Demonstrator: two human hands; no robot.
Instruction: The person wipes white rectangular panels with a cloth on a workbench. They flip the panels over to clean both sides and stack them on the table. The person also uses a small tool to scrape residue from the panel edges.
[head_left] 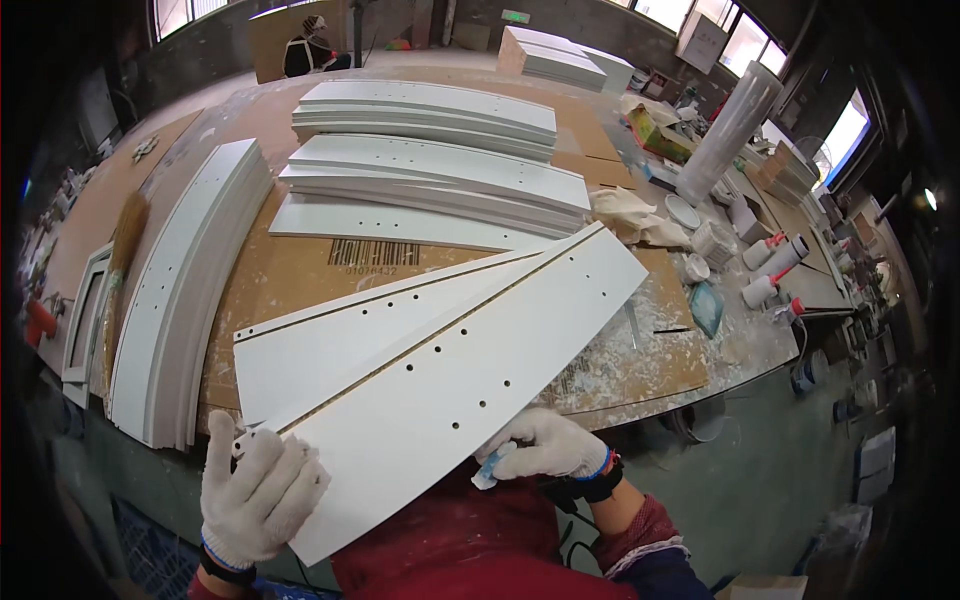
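Two white panels (450, 360) lie face to face on the workbench (280, 280), overhanging its near edge toward me. Their long axis runs from my left hand (258, 490) at the near corner up and away to the right. My left hand is wrapped flat around that corner, fingers spread over the top face, gripping it. My right hand (550, 447) sits at the near long edge, nearer the middle, closed on a small pale blue-white piece (490, 470) pressed against the edge. Stacked white panels (440, 160) lie well beyond; bottles (770, 270) stand right. Nothing blocks the edge.
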